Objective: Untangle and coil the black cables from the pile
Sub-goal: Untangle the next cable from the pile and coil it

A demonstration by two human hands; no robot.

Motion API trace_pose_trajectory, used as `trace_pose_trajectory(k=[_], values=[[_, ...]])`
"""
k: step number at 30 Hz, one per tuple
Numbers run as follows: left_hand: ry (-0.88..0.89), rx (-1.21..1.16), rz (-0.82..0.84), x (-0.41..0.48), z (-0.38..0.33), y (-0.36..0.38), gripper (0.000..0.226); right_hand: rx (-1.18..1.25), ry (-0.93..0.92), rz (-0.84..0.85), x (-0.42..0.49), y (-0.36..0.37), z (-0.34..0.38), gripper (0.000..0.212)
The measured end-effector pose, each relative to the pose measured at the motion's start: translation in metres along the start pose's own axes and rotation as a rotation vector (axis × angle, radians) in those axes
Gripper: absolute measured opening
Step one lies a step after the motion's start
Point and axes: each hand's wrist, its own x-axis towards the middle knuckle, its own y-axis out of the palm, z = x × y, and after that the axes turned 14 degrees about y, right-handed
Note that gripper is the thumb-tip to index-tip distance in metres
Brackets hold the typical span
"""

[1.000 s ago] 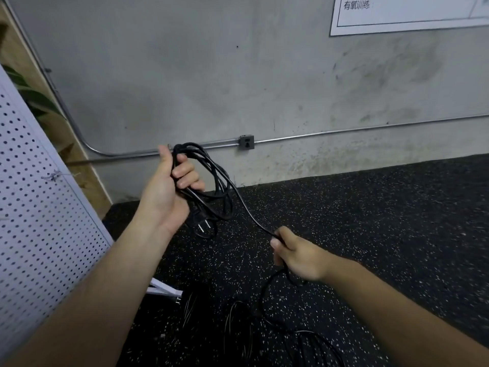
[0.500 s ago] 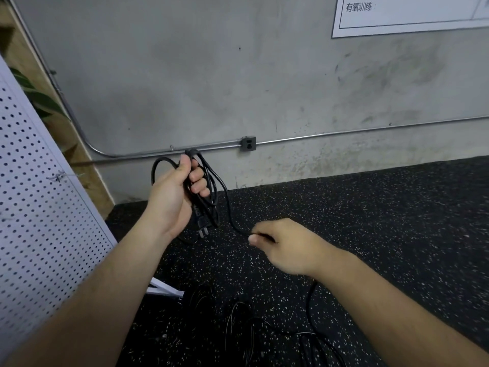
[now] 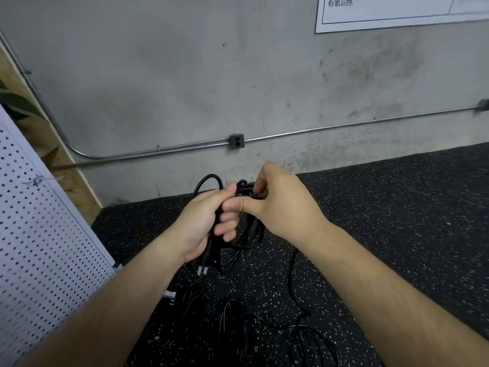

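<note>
My left hand (image 3: 203, 223) grips a coil of black cable (image 3: 246, 239), its loops hanging below the fist and one loop arching above it. The cable's plug (image 3: 202, 270) with two metal prongs dangles under my left wrist. My right hand (image 3: 280, 205) meets the left and pinches the cable against the top of the coil. The cable's free length (image 3: 292, 282) trails from the coil down to the floor. The pile of black cables (image 3: 238, 327) lies on the floor between my forearms, hard to tell apart from the dark floor.
A white pegboard panel (image 3: 39, 247) leans at the left. The floor is black speckled rubber (image 3: 397, 221). A concrete wall (image 3: 185, 75) with a metal conduit (image 3: 344, 125) and a small outlet box (image 3: 236, 141) stands behind. A white poster (image 3: 397, 9) hangs top right.
My right hand has risen from low on the trailing cable up to my left hand, laying another turn onto the coil. The left hand has dropped lower and toward the centre.
</note>
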Motion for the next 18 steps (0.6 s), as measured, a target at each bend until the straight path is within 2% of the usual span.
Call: trace_pose_trajectory(k=[3, 5, 8, 10, 14, 16, 18], values=[[-0.062, -0.069, 0.097, 0.003, -0.004, -0.003, 0.051, 0.136, 0.000, 0.033, 0.005, 0.000, -0.006, 0.056], [-0.035, -0.138, 0.116, 0.006, -0.009, -0.012, 0.049, 0.269, -0.009, 0.117, 0.008, -0.003, -0.017, 0.049], [0.009, -0.279, 0.030, 0.011, -0.021, -0.028, 0.043, 0.269, 0.001, 0.262, 0.009, -0.009, -0.046, 0.035], [0.016, -0.330, -0.060, 0.015, -0.027, -0.038, 0.040, 0.216, -0.003, 0.284, 0.009, -0.010, -0.064, 0.030], [0.016, -0.405, -0.163, 0.019, -0.030, -0.048, 0.041, 0.294, -0.006, 0.412, 0.009, -0.012, -0.077, 0.040], [0.024, -0.402, -0.186, 0.020, -0.030, -0.048, 0.041, 0.295, -0.016, 0.423, 0.010, -0.010, -0.076, 0.025], [0.036, -0.370, -0.208, 0.021, -0.028, -0.048, 0.043, 0.289, 0.008, 0.389, 0.009, -0.008, -0.071, 0.021]])
